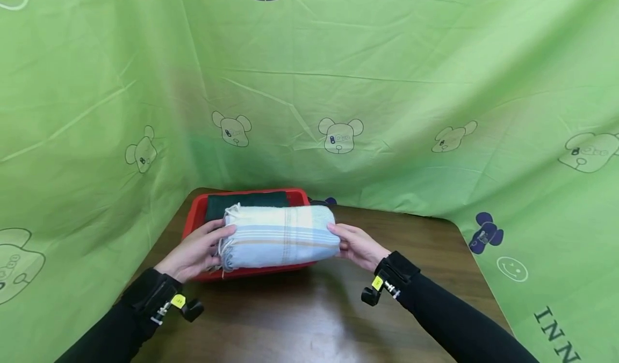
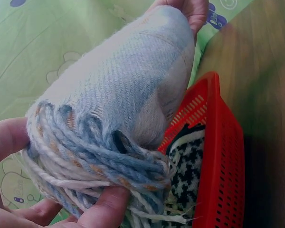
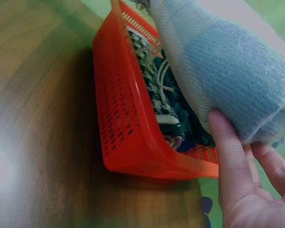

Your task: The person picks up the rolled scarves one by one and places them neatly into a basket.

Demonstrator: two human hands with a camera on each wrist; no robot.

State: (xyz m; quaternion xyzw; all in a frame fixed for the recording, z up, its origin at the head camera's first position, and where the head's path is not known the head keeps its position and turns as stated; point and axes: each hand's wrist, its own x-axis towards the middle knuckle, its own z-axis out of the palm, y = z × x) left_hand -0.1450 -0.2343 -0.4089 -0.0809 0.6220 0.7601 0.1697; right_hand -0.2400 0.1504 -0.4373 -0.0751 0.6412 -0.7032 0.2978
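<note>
A light blue and white plaid scarf (image 1: 280,239), rolled into a thick bundle, is held up over a red plastic basket (image 1: 194,218). The left hand (image 1: 195,250) grips its fringed end; in the left wrist view the thumb and fingers hold the twisted tassels (image 2: 90,156). At the opposite, smooth end, the right hand (image 1: 360,245) grips the roll between thumb and fingers. Inside the basket lie a dark green folded cloth (image 1: 256,198) at the back and a black-and-white patterned knit (image 2: 187,156) along the near side, partly hidden by the scarf.
The basket, with its slotted walls, stands toward the back left of a brown wooden table (image 1: 411,277). Green printed fabric (image 1: 396,73) hangs behind the table and along both sides. Each wrist wears a black band with a small camera.
</note>
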